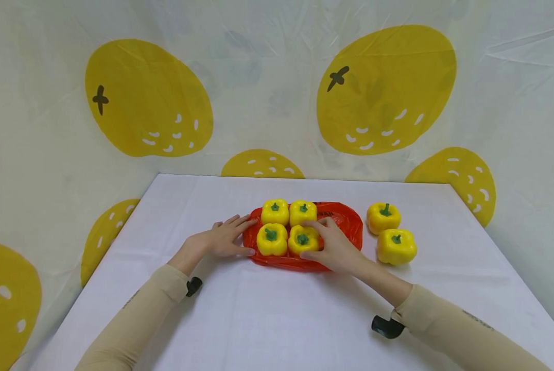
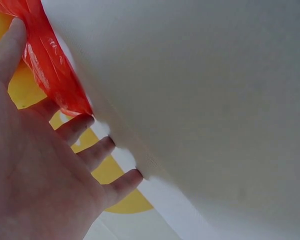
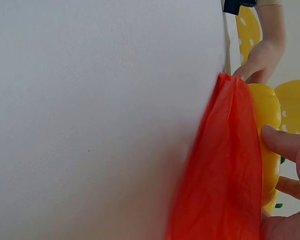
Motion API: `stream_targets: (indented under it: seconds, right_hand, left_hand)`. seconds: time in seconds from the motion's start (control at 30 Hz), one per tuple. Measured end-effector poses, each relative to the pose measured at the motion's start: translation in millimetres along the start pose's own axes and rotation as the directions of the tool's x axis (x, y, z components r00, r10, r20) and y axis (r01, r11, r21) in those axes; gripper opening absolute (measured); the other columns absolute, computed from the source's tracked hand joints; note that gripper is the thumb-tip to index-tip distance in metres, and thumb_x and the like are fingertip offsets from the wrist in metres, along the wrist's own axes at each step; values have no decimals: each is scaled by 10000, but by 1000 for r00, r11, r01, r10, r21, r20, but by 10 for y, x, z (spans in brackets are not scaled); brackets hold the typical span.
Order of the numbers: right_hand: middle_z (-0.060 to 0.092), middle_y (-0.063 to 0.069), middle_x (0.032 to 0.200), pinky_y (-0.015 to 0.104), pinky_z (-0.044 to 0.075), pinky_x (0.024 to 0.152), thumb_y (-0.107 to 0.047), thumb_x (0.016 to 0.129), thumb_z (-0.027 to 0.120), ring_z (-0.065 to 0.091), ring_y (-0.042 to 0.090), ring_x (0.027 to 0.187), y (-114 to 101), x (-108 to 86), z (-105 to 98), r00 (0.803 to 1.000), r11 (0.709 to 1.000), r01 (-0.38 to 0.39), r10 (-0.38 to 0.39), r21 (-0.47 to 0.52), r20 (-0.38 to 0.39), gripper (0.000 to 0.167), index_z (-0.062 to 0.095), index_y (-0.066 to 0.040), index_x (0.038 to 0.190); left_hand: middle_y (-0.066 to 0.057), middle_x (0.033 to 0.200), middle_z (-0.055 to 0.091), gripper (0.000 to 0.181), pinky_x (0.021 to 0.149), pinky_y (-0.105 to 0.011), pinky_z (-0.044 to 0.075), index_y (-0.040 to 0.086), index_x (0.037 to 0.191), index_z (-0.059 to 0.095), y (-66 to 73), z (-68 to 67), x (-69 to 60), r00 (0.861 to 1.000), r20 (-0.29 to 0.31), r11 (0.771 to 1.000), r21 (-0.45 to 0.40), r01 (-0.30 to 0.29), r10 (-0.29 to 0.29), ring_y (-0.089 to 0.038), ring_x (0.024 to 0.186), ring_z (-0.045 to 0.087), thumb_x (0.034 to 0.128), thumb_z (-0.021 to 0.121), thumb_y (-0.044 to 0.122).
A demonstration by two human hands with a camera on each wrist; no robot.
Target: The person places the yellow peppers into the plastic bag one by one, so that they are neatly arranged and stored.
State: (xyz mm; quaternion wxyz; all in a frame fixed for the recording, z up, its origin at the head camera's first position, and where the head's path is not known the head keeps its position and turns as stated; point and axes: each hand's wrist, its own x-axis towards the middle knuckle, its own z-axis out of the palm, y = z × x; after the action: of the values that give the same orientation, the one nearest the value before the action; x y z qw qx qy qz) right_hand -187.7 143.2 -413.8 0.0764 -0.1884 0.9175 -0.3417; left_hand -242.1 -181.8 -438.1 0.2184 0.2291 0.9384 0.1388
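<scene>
Pepper (image 1: 301, 247) on red plastic (image 1: 348, 229), pinched by the right grip (image 1: 336, 248)
Left grip (image 1: 223, 239) rests, fingers apart, at the plastic's edge; a sideways tug might slide it, tipping neighbouring peppers (image 1: 271, 245)

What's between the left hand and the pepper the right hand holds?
In the head view, one yellow pepper and a strip of the red bag lie between the left hand and the gripped pepper.
</scene>
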Motion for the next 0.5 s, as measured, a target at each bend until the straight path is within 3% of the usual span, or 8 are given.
stream_targets:
  seconds: [0.3, 0.5]
  right_hand:
    - [477, 156, 1334, 541, 529, 978, -274, 838, 876, 519, 347, 1240, -4, -18, -24, 1000, 1000, 4, -5, -11, -13, 713, 543, -193, 1462]
    - [528, 146, 1318, 517, 537, 971, -294, 824, 888, 560, 331, 1193, 25, -40, -115, 999, 999, 37, -38, -33, -34, 716, 562, -141, 1443]
  left_hand:
    - [-77, 1712, 138, 955, 1171, -708, 93, 247, 1653, 224, -4, 2, 5, 1000, -1, 1000, -9, 1, -1, -387, 1551, 77, 899, 657, 643]
    - [-77, 1712, 138, 947, 1175, -701, 99, 243, 1653, 227, 19, -16, -13, 1000, 2, 1000, -10, 2, -2, -385, 1552, 76, 904, 662, 627]
